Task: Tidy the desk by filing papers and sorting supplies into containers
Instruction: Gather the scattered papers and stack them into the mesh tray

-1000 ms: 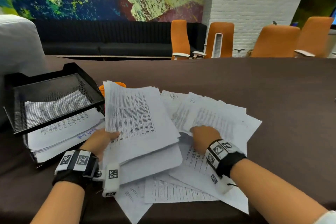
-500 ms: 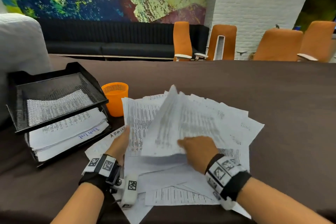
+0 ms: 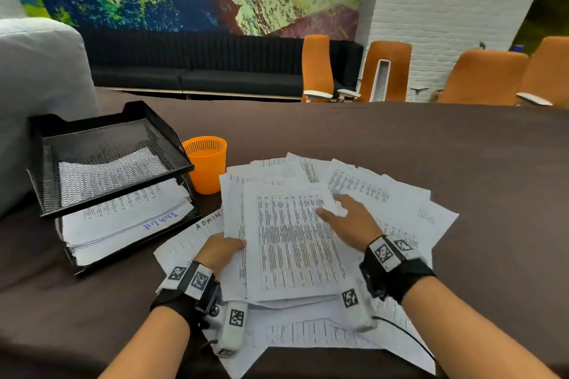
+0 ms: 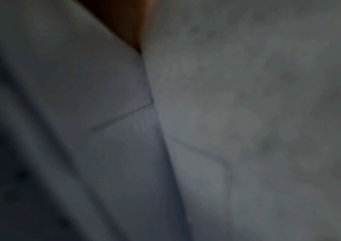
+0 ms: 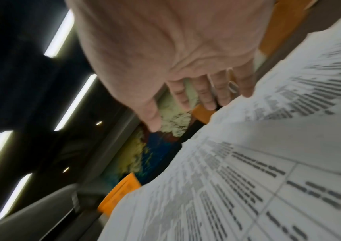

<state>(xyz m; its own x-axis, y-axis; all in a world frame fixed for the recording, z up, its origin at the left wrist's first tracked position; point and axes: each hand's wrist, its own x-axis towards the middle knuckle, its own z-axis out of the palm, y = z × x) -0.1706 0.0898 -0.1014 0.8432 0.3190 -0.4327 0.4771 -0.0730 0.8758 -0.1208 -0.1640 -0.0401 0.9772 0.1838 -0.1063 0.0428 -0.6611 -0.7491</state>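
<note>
Some papers already fill the tray (image 3: 101, 163) at left; the left hand (image 3: 223, 251) grips the gathered stack (image 3: 292, 243), the right hand (image 3: 351, 221) lies spread flat on it, and loose sheets (image 3: 400, 203) remain unfiled.

On the white sheet (image 3: 187, 240) lying by your left wrist you can read "ADMIN", handwritten in dark capitals. On the white paper stack (image 3: 129, 218) in the lower tier of the black mesh tray (image 3: 46, 163) there is blue handwriting, seemingly "Tech List". The printed tables elsewhere are too blurred to read.
</note>
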